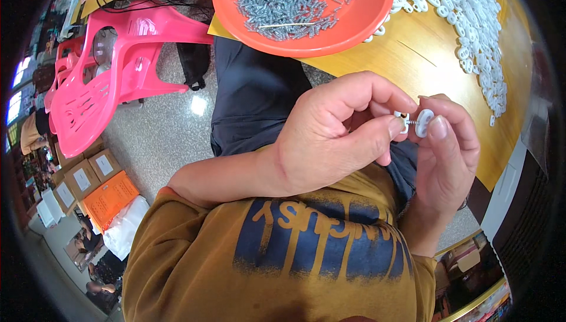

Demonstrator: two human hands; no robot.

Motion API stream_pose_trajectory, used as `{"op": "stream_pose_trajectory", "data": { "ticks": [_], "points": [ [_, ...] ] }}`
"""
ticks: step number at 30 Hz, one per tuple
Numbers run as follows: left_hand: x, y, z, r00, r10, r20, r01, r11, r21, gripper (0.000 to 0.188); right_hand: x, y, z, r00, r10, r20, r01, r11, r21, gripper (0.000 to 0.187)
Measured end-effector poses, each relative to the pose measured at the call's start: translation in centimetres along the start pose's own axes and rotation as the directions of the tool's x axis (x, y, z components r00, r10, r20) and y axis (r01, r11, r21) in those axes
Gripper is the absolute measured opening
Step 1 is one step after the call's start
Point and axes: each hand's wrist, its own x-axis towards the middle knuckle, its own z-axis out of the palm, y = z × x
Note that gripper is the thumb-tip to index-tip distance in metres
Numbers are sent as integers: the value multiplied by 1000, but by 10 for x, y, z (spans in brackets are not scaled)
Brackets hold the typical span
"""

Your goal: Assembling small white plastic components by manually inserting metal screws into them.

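My left hand (327, 130) pinches a small white plastic piece (404, 122) between thumb and forefinger, over my lap by the table's near edge. Facing it, my right hand (451, 157) grips a round white plastic disc (424, 123) by its rim, thumb in front and fingers behind. A thin coiled metal spring (413, 122) bridges the short gap between the two white parts. My left fingers partly cover the smaller piece, so its full shape is hidden.
A red-orange basin (377, 27) of small metal springs (289, 3) overhangs the edge of the yellow table (407, 65). Many white plastic pieces (466, 18) are heaped at the far right. Leftward stand a pink plastic chair (127, 45) and cardboard boxes (82, 177) on the floor.
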Motion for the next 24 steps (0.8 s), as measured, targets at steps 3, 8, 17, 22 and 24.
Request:
{"op": "stream_pose_trajectory", "data": {
  "ticks": [3, 8, 17, 22, 24],
  "points": [
    [-1, -2, -1, 1000, -5, 1, 5, 999, 33, 19, 2, 0, -2, 998, -49, 49, 53, 995, -87, 17],
    [-1, -4, -2, 999, 38, 12, -39, 995, 95, 18, 2, 0, -2, 993, -81, 89, 96, 980, -173, 15],
    [1, -5, -3, 1000, 16, 22, -17, 999, 51, 23, 0, -1, 3, 998, -7, 60, 12, 997, -79, 15],
    [0, -5, -3, 999, -47, 27, 48, 997, -58, 22, -2, 2, 4, 997, -61, 38, 65, 992, -111, 16],
    [0, -7, -3, 998, -48, 26, 50, 996, -76, 22, -5, 2, 6, 996, -73, 42, 77, 992, -99, 19]
  ]
}}
